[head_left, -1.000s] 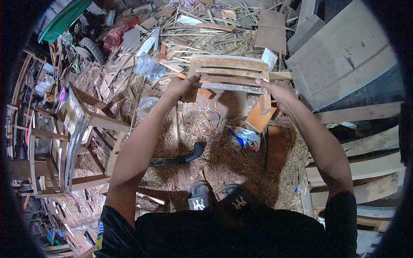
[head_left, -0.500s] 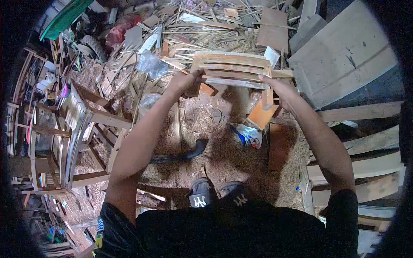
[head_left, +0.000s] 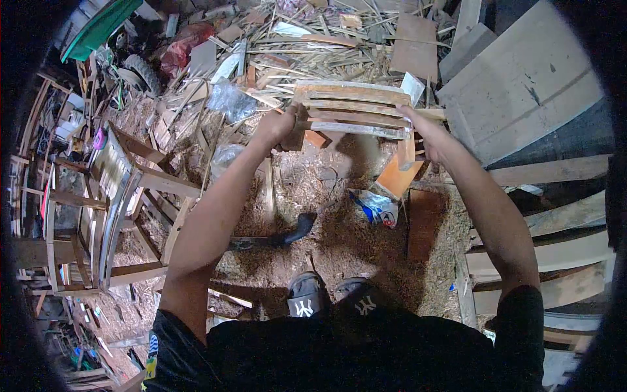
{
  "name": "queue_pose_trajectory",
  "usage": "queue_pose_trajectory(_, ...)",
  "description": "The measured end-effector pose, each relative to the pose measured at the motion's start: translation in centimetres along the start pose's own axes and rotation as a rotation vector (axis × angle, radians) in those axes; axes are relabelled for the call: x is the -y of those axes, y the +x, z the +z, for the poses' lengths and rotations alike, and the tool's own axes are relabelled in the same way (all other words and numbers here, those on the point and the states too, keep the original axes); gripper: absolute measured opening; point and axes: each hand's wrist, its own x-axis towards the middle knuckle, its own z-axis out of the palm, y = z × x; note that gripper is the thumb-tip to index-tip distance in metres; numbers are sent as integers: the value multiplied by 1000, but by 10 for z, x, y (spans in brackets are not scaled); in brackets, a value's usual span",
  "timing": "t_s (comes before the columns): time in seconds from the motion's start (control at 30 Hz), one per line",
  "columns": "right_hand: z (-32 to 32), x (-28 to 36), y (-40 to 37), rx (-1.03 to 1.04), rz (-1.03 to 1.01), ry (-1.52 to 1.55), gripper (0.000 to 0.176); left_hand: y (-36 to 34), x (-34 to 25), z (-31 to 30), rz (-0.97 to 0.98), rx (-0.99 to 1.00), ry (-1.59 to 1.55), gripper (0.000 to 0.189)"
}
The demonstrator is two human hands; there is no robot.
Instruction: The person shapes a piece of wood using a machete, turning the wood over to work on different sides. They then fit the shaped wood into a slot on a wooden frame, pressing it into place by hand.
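Note:
A slatted wooden frame (head_left: 356, 106) with several curved slats hangs in front of me, held at both ends above the floor. At its left end my left hand (head_left: 285, 125) is closed around the side piece, thumb on the near side. My right hand (head_left: 421, 127) grips the right end, with the thumb over the upper edge and the fingers mostly hidden behind the wood. Below the frame lie an orange-brown board (head_left: 398, 175) and a crumpled blue-and-white bag (head_left: 377, 208).
A wooden chair frame (head_left: 117, 202) stands at left. Curved wooden slats (head_left: 542, 253) and large grey panels (head_left: 522, 85) are at right. Scrap wood (head_left: 313, 52) is heaped at the back. A dark curved object (head_left: 297, 230) lies on the sawdust floor before my sandals (head_left: 305, 295).
The slatted frame has tilted slightly in my hands, and its slats sit a little differently. Both hands have kept their hold with only a small shift.

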Motion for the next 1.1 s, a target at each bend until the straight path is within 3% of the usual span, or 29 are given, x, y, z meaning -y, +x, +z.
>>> queue_pose_trajectory(0.17, -11, 0, 18, 1, -30, -61, 66, 0, 5, 1, 96, 147, -103, 81)
queue_pose_trajectory(0.23, -14, 6, 12, 137, -16, -91, 92, -5, -3, -4, 25, 150, -52, 82)
queue_pose_trajectory(0.27, -15, 5, 14, 136, -14, -91, 92, -7, -6, -5, -48, 153, -3, 82)
queue_pose_trajectory(0.4, -19, 3, 27, 154, 8, -95, 88, 7, 1, 2, -27, 137, -24, 83)
queue_pose_trajectory(0.47, -18, 4, 26, 162, 28, -88, 86, 9, 1, 4, 158, 31, -205, 90)
queue_pose_trajectory(0.5, -15, 5, 23, 134, 23, -85, 84, 11, -2, 3, 158, 32, -207, 90)
queue_pose_trajectory(0.57, -14, 5, 20, 105, 18, -86, 82, 17, -8, -1, -102, 102, -150, 80)
queue_pose_trajectory(0.63, -14, 2, 24, 144, -5, -20, 80, 45, 10, 13, -71, 136, -163, 75)
queue_pose_trajectory(0.87, -17, 0, 31, 145, 17, 3, 78, 41, 10, 17, -45, 290, -366, 60)
queue_pose_trajectory(0.9, -17, 0, 32, 164, 16, 21, 79, 38, 9, 16, -48, 291, -366, 60)
queue_pose_trajectory(0.97, -17, 0, 33, 185, 14, 36, 80, 33, 9, 14, -22, 245, -366, 78)
queue_pose_trajectory(1.1, -17, 2, 26, 216, -16, 57, 81, 41, 17, 21, -43, 164, -426, 73)
